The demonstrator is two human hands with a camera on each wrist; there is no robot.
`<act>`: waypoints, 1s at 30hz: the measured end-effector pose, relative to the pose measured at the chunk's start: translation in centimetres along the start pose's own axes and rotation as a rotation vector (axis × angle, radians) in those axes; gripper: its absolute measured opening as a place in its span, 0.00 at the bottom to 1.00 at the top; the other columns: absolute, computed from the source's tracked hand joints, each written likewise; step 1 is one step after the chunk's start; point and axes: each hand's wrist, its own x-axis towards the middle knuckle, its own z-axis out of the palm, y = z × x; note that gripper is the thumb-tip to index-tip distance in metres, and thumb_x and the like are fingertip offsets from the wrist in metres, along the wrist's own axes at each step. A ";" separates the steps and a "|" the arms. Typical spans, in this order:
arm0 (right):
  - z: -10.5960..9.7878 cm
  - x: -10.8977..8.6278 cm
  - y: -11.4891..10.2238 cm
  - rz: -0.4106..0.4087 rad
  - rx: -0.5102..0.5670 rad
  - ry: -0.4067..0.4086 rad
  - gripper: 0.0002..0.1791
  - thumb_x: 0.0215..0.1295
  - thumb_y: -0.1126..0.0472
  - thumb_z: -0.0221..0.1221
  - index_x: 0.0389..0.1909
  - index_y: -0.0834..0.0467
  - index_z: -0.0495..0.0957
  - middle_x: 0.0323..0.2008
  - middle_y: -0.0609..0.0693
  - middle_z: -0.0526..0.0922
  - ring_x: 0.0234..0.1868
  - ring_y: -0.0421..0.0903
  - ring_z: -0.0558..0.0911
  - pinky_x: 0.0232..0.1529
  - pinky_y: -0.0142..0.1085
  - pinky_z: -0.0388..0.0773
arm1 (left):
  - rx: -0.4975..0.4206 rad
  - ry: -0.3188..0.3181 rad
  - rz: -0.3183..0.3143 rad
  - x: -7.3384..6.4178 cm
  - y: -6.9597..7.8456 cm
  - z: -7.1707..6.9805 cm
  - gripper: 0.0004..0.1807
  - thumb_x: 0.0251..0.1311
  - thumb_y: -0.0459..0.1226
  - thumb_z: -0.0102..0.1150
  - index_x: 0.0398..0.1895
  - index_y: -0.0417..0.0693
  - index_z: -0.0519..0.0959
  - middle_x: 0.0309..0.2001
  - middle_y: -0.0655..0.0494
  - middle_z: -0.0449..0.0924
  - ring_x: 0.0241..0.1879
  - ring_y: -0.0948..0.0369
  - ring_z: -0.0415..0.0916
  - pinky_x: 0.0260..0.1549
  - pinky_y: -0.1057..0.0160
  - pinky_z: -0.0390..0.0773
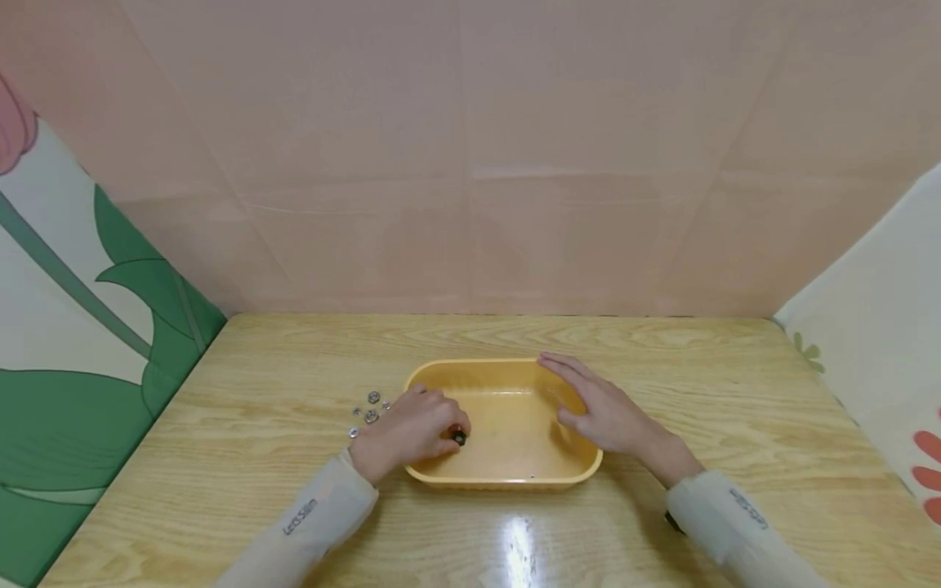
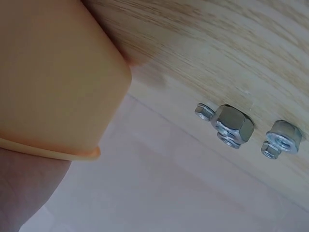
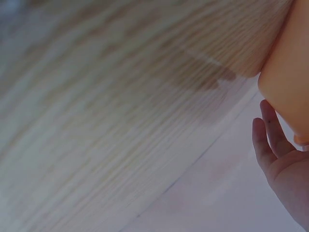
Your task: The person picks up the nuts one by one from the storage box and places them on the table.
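Observation:
My left hand (image 1: pixel 422 425) reaches over the left end of a yellow plastic tray (image 1: pixel 503 483), its fingers curled. A small dark object (image 1: pixel 459 437) with a reddish-brown part shows between thumb and fingertips, low over the tray floor; its kind cannot be made out. My right hand (image 1: pixel 606 412) rests at the tray's right end, fingers extended to the far rim and thumb over the inside. In the right wrist view, two fingers of the right hand (image 3: pixel 289 179) lie beside the outer wall of the tray (image 3: pixel 287 77). A tiny metal piece (image 1: pixel 532 476) lies near the tray's front wall.
Several metal hex nuts (image 1: pixel 371 416) of different sizes lie on the wood-grain table (image 1: pixel 243 441) left of the tray. The left wrist view shows a large nut (image 2: pixel 233 124) touching a smaller one. A pink-beige backdrop (image 1: pixel 470 204) rises behind the table, with printed side panels.

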 end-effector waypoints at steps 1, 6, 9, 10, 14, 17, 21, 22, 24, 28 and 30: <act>0.0 0.0 0.0 0.001 0.002 0.000 0.42 0.61 0.64 0.60 0.76 0.48 0.56 0.77 0.49 0.57 0.74 0.60 0.63 0.66 0.65 0.64 | 0.001 0.002 -0.001 0.0 0.0 0.0 0.08 0.54 0.46 0.71 0.38 0.62 0.87 0.37 0.70 0.86 0.37 0.68 0.75 0.45 0.61 0.69; 0.0 0.0 -0.1 0.001 0.009 -0.004 0.42 0.62 0.64 0.60 0.76 0.48 0.56 0.77 0.49 0.57 0.74 0.60 0.62 0.66 0.65 0.64 | -0.008 0.017 -0.006 0.0 0.0 0.0 0.07 0.56 0.44 0.70 0.38 0.61 0.86 0.38 0.69 0.86 0.37 0.68 0.75 0.46 0.61 0.70; 0.0 0.1 -0.2 0.004 0.009 -0.006 0.42 0.62 0.64 0.60 0.76 0.49 0.56 0.77 0.50 0.56 0.74 0.60 0.62 0.67 0.65 0.63 | -0.018 0.044 0.002 -0.1 -0.1 0.0 0.06 0.57 0.43 0.70 0.37 0.59 0.86 0.38 0.67 0.86 0.36 0.68 0.75 0.46 0.60 0.72; 0.0 0.0 -0.2 0.005 0.007 -0.008 0.42 0.62 0.63 0.60 0.77 0.48 0.56 0.77 0.50 0.56 0.74 0.60 0.62 0.67 0.65 0.63 | -0.020 0.058 0.008 -0.1 -0.1 0.0 0.05 0.57 0.42 0.69 0.37 0.59 0.86 0.37 0.66 0.86 0.36 0.67 0.76 0.46 0.60 0.73; 0.0 0.0 -0.2 0.007 0.006 -0.011 0.42 0.62 0.63 0.60 0.77 0.49 0.56 0.77 0.50 0.56 0.74 0.60 0.62 0.67 0.65 0.63 | -0.025 0.111 0.029 -0.2 -0.2 0.0 0.06 0.58 0.40 0.69 0.38 0.56 0.86 0.39 0.64 0.87 0.39 0.65 0.79 0.49 0.59 0.76; -0.1 0.0 -0.3 0.004 0.005 -0.009 0.42 0.62 0.63 0.60 0.77 0.49 0.56 0.77 0.50 0.56 0.74 0.60 0.62 0.66 0.65 0.64 | -0.028 0.136 0.028 -0.3 -0.2 -0.1 0.07 0.59 0.40 0.67 0.41 0.54 0.86 0.42 0.62 0.87 0.43 0.63 0.79 0.52 0.58 0.76; -0.1 0.0 -0.2 -0.004 0.004 -0.002 0.42 0.61 0.64 0.60 0.76 0.50 0.56 0.77 0.50 0.57 0.74 0.60 0.62 0.66 0.65 0.63 | -0.030 0.175 0.020 -0.6 -0.3 -0.3 0.09 0.60 0.40 0.67 0.43 0.53 0.86 0.45 0.61 0.87 0.48 0.60 0.78 0.55 0.55 0.74; -0.1 0.0 -0.2 -0.006 0.004 -0.002 0.42 0.61 0.64 0.60 0.76 0.50 0.57 0.77 0.50 0.57 0.74 0.60 0.62 0.67 0.65 0.63 | -0.023 0.187 0.020 -0.6 -0.3 -0.3 0.09 0.60 0.40 0.67 0.44 0.53 0.86 0.45 0.61 0.87 0.48 0.59 0.78 0.55 0.54 0.74; 0.0 -0.1 -0.1 -0.008 0.001 0.000 0.42 0.61 0.64 0.61 0.76 0.51 0.57 0.77 0.51 0.57 0.74 0.60 0.62 0.67 0.65 0.63 | -0.006 0.217 0.023 -0.8 -0.3 -0.5 0.09 0.59 0.40 0.68 0.43 0.54 0.86 0.44 0.61 0.87 0.48 0.59 0.78 0.52 0.54 0.74; 0.0 -0.1 0.0 -0.009 -0.003 0.001 0.42 0.61 0.64 0.61 0.76 0.51 0.57 0.77 0.52 0.57 0.74 0.60 0.61 0.67 0.65 0.62 | 0.033 0.267 0.021 -1.1 -0.7 -0.8 0.09 0.58 0.40 0.69 0.42 0.55 0.85 0.43 0.63 0.87 0.46 0.59 0.78 0.49 0.56 0.73; 0.0 -0.1 0.0 -0.009 -0.002 0.002 0.42 0.61 0.64 0.61 0.76 0.51 0.57 0.77 0.52 0.57 0.74 0.60 0.61 0.67 0.65 0.62 | 0.038 0.289 0.020 -1.3 -0.9 -1.0 0.10 0.57 0.40 0.70 0.42 0.54 0.85 0.44 0.63 0.87 0.46 0.59 0.78 0.49 0.56 0.73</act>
